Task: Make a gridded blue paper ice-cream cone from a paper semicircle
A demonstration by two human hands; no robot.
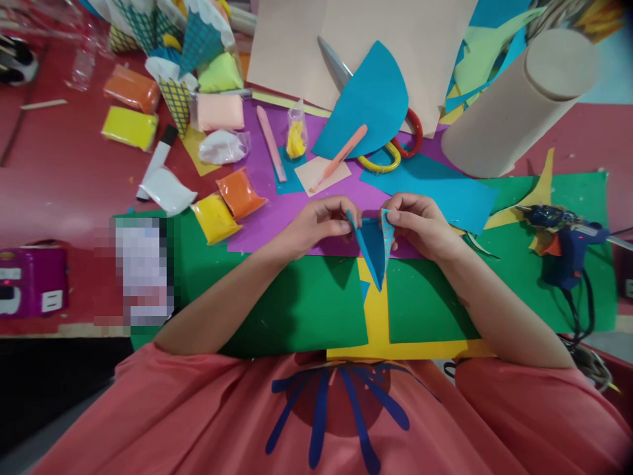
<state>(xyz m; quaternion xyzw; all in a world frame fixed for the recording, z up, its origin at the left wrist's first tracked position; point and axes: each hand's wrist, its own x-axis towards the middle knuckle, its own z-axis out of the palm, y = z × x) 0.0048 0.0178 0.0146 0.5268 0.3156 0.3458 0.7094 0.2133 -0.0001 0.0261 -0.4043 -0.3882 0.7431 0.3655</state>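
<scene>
Between my two hands is a small blue paper cone (372, 249), its point downward and its mouth spread. My left hand (329, 221) pinches the left edge of the paper. On the opposite edge, where a checked pattern shows on the outer side, the fingers of my right hand (414, 219) are closed. Beyond the hands, a blue paper semicircle (378, 92) lies over scissors (380, 163) with red and yellow handles. An orange pen (341, 155) rests on a small pale paper piece (309, 173).
Several decorated paper cones (200, 39) stand at the back left, near packets of coloured clay (131, 89). At the right are a pale cylinder (509, 112) and a blue glue gun (568, 257) with a cable. Green sheets (297, 303) cover the near table edge.
</scene>
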